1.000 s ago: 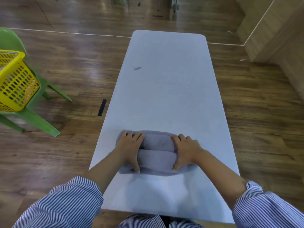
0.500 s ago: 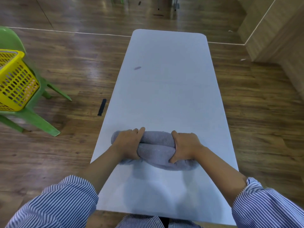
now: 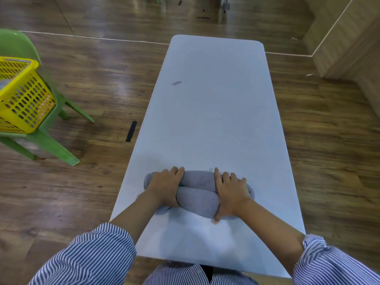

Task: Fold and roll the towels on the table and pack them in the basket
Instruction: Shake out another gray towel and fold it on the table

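Note:
A grey towel (image 3: 197, 192) lies rolled into a thick bundle near the front of the white table (image 3: 216, 112). My left hand (image 3: 164, 186) grips the roll's left part, fingers over the top and thumb round the near side. My right hand (image 3: 230, 192) grips the right part the same way. The ends of the towel stick out beyond both hands. The yellow basket (image 3: 22, 99) stands on a green chair (image 3: 49, 138) to the far left, off the table, with something grey inside it.
Wooden floor surrounds the table. A black strip (image 3: 131, 131) lies on the floor by the table's left edge. A small dark mark (image 3: 176, 82) sits on the tabletop. A wooden wall corner (image 3: 339, 38) rises at the back right.
The flat-folded towel has been rolled away from me into a thick bundle. Both hands went from pressing on it to gripping round the roll.

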{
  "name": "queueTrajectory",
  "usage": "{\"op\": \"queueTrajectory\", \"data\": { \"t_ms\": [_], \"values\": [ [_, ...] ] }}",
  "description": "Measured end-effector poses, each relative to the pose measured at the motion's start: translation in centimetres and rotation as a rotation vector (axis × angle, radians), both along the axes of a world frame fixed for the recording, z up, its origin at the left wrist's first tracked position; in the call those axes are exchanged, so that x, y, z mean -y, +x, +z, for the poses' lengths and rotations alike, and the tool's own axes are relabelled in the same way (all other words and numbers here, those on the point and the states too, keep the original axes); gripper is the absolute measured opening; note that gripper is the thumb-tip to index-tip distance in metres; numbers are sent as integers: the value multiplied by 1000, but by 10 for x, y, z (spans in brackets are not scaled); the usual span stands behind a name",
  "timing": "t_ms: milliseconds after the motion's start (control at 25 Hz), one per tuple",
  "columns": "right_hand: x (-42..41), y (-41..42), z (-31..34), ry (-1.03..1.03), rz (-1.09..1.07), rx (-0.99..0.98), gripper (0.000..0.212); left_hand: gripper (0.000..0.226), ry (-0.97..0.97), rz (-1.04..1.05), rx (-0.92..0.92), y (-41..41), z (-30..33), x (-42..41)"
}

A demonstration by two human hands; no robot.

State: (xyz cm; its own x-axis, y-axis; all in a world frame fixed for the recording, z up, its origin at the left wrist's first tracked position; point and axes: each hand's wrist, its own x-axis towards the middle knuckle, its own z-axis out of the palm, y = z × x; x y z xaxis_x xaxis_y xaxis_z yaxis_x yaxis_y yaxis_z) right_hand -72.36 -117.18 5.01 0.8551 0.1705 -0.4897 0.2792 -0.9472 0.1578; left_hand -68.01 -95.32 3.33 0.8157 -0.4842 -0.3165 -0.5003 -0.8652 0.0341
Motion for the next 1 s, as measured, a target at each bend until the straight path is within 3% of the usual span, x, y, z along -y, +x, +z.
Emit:
{"op": "queueTrajectory", "data": {
  "t_ms": [160,360,480,680,880,1000],
  "values": [
    [2,10,0,108,-22,0,118,122,-17,-28,-61,-6,-3,-5],
    [5,-5,3,204,36,63,81,123,30,-72,-36,-27,0,-6],
    [7,-17,4,206,43,48,80,121,98,-91,2,-44,1,-5],
    [1,-38,-7,94,42,72,113,103,84,-69,55,-59,-4,-8],
    [3,-39,-6,145,28,76,95,89,81,54,96,-74,-6,0],
    [6,-36,-3,198,44,60,88,92,73,98,90,-78,-1,0]
  ]
}}
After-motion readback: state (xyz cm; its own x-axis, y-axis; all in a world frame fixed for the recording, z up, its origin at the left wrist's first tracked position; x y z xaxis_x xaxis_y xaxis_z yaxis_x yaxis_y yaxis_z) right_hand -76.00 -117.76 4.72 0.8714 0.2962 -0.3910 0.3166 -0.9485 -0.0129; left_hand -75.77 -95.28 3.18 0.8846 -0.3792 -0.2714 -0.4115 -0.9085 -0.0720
